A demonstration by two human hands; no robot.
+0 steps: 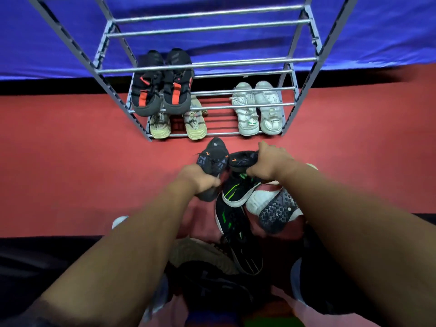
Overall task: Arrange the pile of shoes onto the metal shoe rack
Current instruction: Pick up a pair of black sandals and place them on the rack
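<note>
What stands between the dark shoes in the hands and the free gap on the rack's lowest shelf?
Nothing visible. Only bare red floor separates the dark shoes from the rack's gap between the beige pair and the white pair.

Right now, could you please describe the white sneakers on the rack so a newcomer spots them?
Find the metal shoe rack against the blue cloth. At the right end of its lowest tier stands the white pair of sneakers. It is the rack's only white pair; the beige pair sits left, the black-and-red pair a tier higher.
</note>
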